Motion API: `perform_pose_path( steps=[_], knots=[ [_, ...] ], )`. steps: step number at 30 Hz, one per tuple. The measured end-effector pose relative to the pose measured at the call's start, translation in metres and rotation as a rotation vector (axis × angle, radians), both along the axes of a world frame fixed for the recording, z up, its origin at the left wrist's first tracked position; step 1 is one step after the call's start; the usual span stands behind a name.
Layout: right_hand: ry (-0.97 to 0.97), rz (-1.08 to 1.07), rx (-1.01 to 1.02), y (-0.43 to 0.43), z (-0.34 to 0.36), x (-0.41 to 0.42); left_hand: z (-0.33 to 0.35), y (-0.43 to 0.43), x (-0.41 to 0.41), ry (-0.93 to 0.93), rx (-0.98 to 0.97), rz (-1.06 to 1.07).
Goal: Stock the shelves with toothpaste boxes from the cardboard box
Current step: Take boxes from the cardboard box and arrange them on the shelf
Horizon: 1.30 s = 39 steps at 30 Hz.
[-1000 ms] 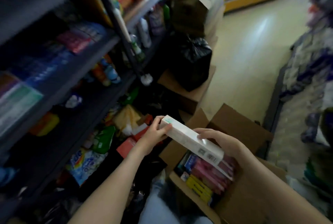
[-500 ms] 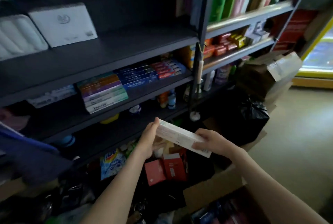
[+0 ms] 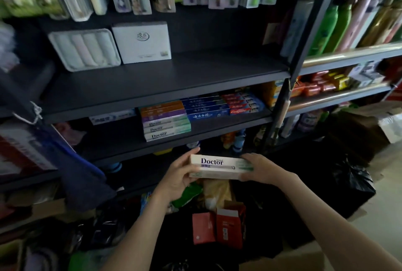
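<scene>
I hold a white and green toothpaste box marked "Doctor" level in front of me, its printed face towards me. My left hand grips its left end and my right hand grips its right end. Above it, on a dark shelf, lie stacks of toothpaste boxes: matching white Doctor boxes under purple and orange ones, blue boxes and red Colgate boxes. A corner of the cardboard box shows at the bottom right.
An upright black post divides the shelving. A bare dark shelf sits above, with a white gift box at its back. Red cartons and a black bag stand on the floor below. Blue cloth hangs at left.
My view has swung up from the cardboard box to the shelves. The toothpaste box came up with both hands, turned level, and its printed face now points at me.
</scene>
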State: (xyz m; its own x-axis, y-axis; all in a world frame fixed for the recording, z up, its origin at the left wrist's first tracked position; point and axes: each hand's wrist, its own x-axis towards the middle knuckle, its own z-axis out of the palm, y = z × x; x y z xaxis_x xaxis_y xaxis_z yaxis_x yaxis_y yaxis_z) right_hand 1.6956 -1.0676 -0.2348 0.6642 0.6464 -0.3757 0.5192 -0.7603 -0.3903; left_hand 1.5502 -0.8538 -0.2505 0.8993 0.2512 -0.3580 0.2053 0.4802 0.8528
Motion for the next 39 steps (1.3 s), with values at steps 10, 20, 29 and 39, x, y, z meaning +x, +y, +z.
perform_pose_path(
  steps=[10,20,29,39],
  knots=[
    [-0.247,0.037,0.236,0.051,-0.006,0.006,-0.008,0.048,0.005,0.21,0.229,0.094],
    [-0.001,-0.091,0.281,0.104,0.005,0.008,-0.011,0.082,-0.009,0.166,0.193,0.427],
    [0.114,-0.286,0.457,0.185,-0.021,0.022,-0.023,0.131,0.008,0.158,0.476,0.54],
    [0.121,-0.392,0.847,0.254,-0.106,0.072,-0.089,0.199,0.067,0.262,0.923,0.611]
  ],
)
